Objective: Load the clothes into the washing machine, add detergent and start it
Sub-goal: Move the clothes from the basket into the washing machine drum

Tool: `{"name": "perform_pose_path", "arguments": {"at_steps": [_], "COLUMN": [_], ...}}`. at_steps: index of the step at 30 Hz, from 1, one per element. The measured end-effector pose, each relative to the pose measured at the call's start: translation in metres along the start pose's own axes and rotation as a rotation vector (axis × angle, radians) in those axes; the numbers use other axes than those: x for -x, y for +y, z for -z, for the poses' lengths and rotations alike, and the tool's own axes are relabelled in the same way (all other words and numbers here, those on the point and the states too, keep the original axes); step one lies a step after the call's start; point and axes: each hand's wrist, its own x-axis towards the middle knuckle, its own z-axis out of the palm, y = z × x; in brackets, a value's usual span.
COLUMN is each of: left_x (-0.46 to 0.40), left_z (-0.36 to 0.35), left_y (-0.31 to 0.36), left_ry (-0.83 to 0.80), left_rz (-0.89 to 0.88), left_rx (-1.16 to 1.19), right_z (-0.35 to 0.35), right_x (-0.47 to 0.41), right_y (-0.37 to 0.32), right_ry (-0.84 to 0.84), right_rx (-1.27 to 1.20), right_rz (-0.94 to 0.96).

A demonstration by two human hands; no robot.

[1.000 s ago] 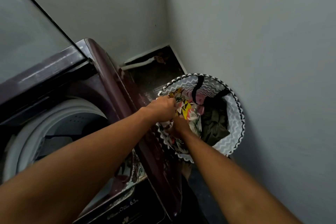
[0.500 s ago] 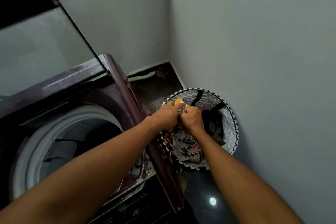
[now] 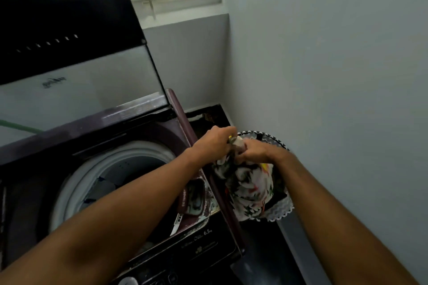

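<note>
1. Head view, step in hand: loading the clothes. A patterned garment (image 3: pixel 249 188) is gripped by both hands and hangs bunched over the basket (image 3: pixel 281 211), which stands on the floor between the washer (image 3: pixel 180 109) and the right wall. Dark clothes lie in the basket beneath it.
2. Head view, next move: judged from this layout, the garment must be carried leftward over the washer's side edge and dropped into the drum (image 3: pixel 115 169). The lid (image 3: pixel 76 69) stands raised, so the opening is free. Something pale and dark already lies inside the drum. Detergent and the start controls come later.
3. Head view, hand pose: the left hand (image 3: pixel 215 142) reaches across the washer's right edge, fingers curled round the top of the garment. The right hand (image 3: pixel 256 151) sits just beside it, fingers likewise closed on the same gathered cloth. Both forearms extend forward and converge above the basket.
</note>
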Motion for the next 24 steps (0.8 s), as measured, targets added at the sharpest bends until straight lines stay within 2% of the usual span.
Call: {"name": "perform_pose_path", "arguments": {"at_steps": [2, 5, 9, 13, 17, 22, 24], "left_x": [0.008, 0.026, 0.057, 0.087, 0.113, 0.145, 0.159], "left_z": [0.019, 0.051, 0.089, 0.113, 0.133, 0.149, 0.154], "left_y": [0.008, 0.015, 0.008, -0.013, -0.025, -0.039, -0.046], "left_ry": [0.114, 0.288, 0.483, 0.602, 0.721, 0.827, 0.899], "left_rz": [-0.054, -0.089, -0.067, -0.021, 0.03, 0.083, 0.11], "left_rx": [0.053, 0.121, 0.202, 0.215, 0.212, 0.181, 0.097], "right_z": [0.0, -0.003, -0.01, -0.021, -0.034, -0.065, -0.084], "right_x": [-0.005, -0.003, 0.012, 0.02, 0.024, 0.027, 0.017], "right_y": [-0.009, -0.043, -0.099, -0.151, -0.198, -0.259, -0.273], "right_ry": [0.089, 0.258, 0.184, 0.29, 0.331, 0.342, 0.313], "right_rx": [0.144, 0.046, 0.124, 0.138, -0.014, -0.431, -0.435], "right_rz": [-0.014, 0.064, 0.123, 0.177, 0.298, 0.552, 0.648]}}
